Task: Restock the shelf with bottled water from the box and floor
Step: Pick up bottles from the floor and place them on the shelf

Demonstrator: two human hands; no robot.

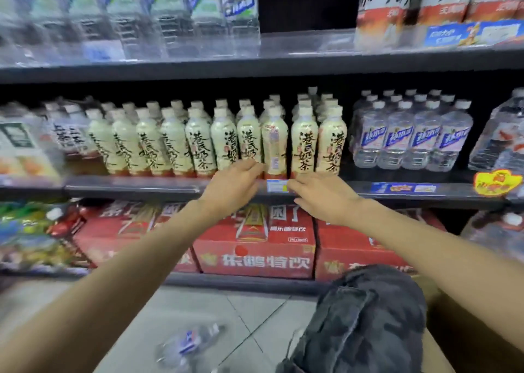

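Note:
Both my hands reach to the front edge of the middle shelf. My left hand touches the base of a cream milk-tea bottle whose label faces backward; its fingers curl loosely and hold nothing. My right hand rests fingers apart on the shelf lip by the price tag. Clear water bottles with blue labels stand on the same shelf to the right. One water bottle lies on the floor tiles below. A brown cardboard box sits at lower right.
Rows of milk-tea bottles fill the middle shelf. Large water bottles line the upper shelf, with a dark gap beside them. Red drink cartons sit on the bottom shelf. My knee in dark jeans is at lower right.

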